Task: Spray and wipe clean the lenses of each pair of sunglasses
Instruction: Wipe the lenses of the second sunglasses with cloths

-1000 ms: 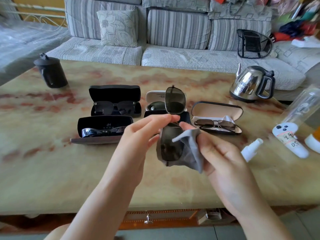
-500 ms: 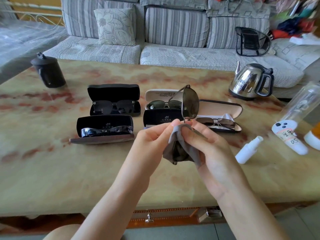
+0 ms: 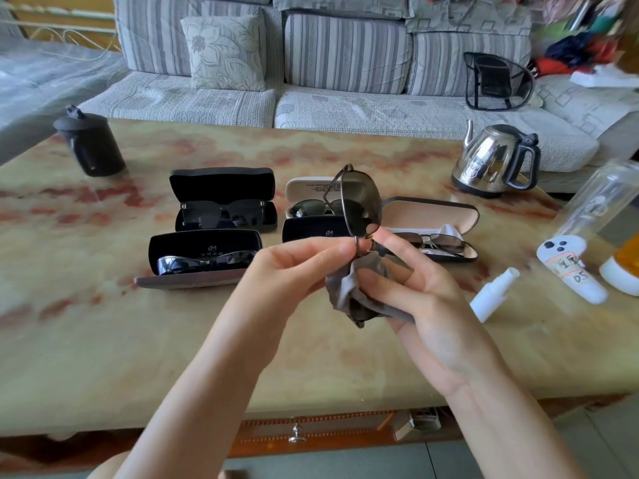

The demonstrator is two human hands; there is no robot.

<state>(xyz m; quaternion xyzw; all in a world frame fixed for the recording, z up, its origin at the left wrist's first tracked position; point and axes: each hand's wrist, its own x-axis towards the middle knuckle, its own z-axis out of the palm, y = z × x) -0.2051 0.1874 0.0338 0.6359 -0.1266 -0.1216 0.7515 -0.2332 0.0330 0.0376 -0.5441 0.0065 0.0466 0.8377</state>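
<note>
A pair of thin-framed sunglasses stands on end above the table, one dark lens up and the lower lens wrapped in a grey cloth. My left hand pinches the frame at the bridge. My right hand grips the cloth around the lower lens. Several open cases lie behind: black sunglasses, silver wraparound sunglasses, green-lensed sunglasses in a white case, and brown sunglasses. A small white spray bottle lies on the table to the right.
The marble table also carries a black lidded pot at the far left, a steel kettle at the far right, and a clear bottle with white items by the right edge. A striped sofa stands behind.
The sunglasses have turned, so the upper lens now faces more sideways. My right hand has closed the cloth fully round the lower lens, and both hands have drawn together at the bridge.
</note>
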